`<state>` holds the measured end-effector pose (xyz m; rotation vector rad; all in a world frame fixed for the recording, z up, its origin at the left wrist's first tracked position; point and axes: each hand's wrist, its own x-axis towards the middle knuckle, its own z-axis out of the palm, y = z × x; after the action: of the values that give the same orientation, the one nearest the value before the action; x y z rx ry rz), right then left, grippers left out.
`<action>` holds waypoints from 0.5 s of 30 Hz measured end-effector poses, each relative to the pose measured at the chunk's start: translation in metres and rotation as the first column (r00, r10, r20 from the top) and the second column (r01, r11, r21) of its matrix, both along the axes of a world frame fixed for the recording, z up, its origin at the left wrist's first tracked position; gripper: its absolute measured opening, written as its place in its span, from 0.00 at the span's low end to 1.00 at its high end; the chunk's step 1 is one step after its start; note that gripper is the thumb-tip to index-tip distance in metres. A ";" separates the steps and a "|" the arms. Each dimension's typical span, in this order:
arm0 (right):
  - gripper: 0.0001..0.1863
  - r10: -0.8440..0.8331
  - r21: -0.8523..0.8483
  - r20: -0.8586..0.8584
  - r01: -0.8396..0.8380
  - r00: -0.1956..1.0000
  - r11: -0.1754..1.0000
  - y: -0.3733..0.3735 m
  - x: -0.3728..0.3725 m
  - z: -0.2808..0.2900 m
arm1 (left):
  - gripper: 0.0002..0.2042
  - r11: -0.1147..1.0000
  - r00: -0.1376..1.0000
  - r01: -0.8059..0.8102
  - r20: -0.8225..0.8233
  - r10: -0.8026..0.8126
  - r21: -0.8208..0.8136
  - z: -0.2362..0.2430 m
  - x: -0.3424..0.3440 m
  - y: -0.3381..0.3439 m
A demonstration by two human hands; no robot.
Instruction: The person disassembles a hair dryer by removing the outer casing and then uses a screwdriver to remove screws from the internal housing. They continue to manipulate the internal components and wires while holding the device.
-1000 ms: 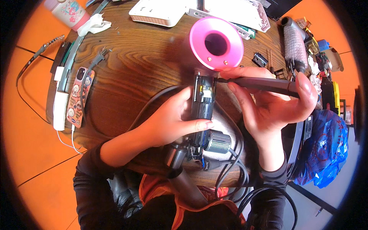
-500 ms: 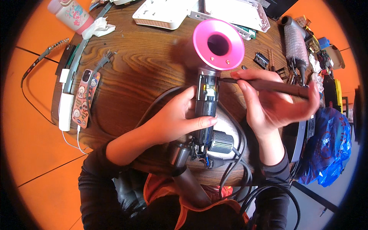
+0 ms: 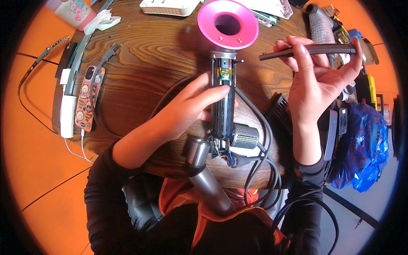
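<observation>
A hair dryer (image 3: 222, 97) with a bright pink head stands nearly upright, its handle stripped to black inner parts and a small circuit board. My left hand (image 3: 187, 102) is wrapped round this handle, thumb across its front. Just below the pink head, a short thin pin (image 3: 239, 61) sticks out sideways. To the right and apart from the dryer, my right hand (image 3: 312, 80) holds a slim dark pen-shaped screwdriver (image 3: 316, 50), its tapered end towards the dryer. A perforated grey cylinder (image 3: 245, 136) and loose wires sit by the handle's lower end.
A dark tube (image 3: 211, 189) with a metallic end lies at the table's front edge. The dryer's black cable (image 3: 272, 165) loops to the right. A phone (image 3: 89, 100), a plug (image 3: 111, 52) and a white charger (image 3: 68, 117) lie left. A blue plastic bag (image 3: 361, 148) is at right.
My right hand has drawn the screwdriver away from the dryer's side, up and to the right. My left hand's thumb has shifted higher on the handle. The whole view has moved somewhat.
</observation>
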<state>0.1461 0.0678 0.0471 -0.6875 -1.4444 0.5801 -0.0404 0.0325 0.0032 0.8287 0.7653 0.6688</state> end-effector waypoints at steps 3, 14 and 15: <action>0.39 -0.033 0.102 0.082 0.025 0.996 0.994 -0.006 -0.006 0.001 | 0.13 0.999 1.000 0.005 -0.009 -0.005 0.036 -0.001 0.001 0.000; 0.43 -0.101 0.218 0.267 0.042 0.958 0.975 -0.009 -0.018 -0.009 | 0.14 0.995 1.000 0.006 -0.005 -0.006 0.095 -0.008 0.001 0.000; 0.44 -0.100 0.221 0.281 0.037 0.954 0.975 -0.009 -0.018 -0.009 | 0.14 0.995 1.000 0.009 -0.005 -0.008 0.098 -0.007 0.001 0.000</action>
<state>0.1281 0.0590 0.0378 -0.6684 -1.7206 0.2693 -0.0389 0.0326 -0.0042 0.9225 0.7375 0.7010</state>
